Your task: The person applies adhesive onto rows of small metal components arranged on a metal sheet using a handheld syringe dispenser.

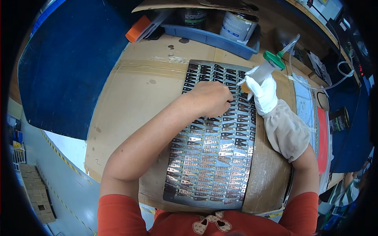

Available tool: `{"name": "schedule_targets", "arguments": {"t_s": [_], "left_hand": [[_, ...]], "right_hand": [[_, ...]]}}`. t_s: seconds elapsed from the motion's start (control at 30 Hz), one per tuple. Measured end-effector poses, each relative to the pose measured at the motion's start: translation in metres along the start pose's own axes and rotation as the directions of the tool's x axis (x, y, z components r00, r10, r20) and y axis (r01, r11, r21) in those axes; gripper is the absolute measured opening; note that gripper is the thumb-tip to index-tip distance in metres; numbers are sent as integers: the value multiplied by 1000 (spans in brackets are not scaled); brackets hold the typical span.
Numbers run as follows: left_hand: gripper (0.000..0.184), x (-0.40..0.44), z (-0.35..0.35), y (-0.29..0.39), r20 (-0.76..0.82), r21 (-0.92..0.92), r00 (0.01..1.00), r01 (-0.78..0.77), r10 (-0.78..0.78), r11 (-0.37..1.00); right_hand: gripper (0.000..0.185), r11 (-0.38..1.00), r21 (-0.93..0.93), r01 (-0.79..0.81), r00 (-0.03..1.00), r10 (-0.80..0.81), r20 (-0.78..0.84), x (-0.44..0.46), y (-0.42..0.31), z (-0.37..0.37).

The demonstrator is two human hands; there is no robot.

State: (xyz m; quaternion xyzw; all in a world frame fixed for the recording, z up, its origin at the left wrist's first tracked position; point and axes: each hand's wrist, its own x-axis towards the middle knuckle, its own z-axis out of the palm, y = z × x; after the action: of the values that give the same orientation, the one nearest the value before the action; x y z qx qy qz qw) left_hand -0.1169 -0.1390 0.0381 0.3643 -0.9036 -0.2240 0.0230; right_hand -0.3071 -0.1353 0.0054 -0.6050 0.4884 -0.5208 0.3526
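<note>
1. Head view, the work in hand: from where I stand, rows of small metal pieces (206, 147) lie on a dark plate (170, 192), set on cardboard (126, 102). It looks like a dispensing step, worked piece by piece near the plate's upper rows.
2. The left hand (212, 98) is bare, over the plate towards 12 o'clock, its fingers curled under. I cannot tell whether they pinch anything.
3. The right hand (262, 94), in a white glove, is at 1 o'clock, closed around a green-capped syringe (264, 72) whose lower end points towards the left hand. The exact tip is hard to make out.
4. The next move, I judge, calls for a steady tip and neighbouring pieces left unshifted.
5. In the way: the left forearm hides several rows, and the hose (292, 43), looping off towards 2 o'clock, could tug the syringe.
6. Around: a blue tray (208, 38) with cans (238, 28) at 12 o'clock; a red sheet (323, 137) at 3 o'clock.
</note>
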Motion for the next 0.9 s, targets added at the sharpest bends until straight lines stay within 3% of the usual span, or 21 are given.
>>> {"name": "schedule_targets", "arguments": {"t_s": [0.9], "left_hand": [[32, 0, 0, 2, 17, -13, 999, 33, -33, 999]], "right_hand": [[20, 1000, 15, -16, 1000, 16, 4, 0, -1, 2]]}}
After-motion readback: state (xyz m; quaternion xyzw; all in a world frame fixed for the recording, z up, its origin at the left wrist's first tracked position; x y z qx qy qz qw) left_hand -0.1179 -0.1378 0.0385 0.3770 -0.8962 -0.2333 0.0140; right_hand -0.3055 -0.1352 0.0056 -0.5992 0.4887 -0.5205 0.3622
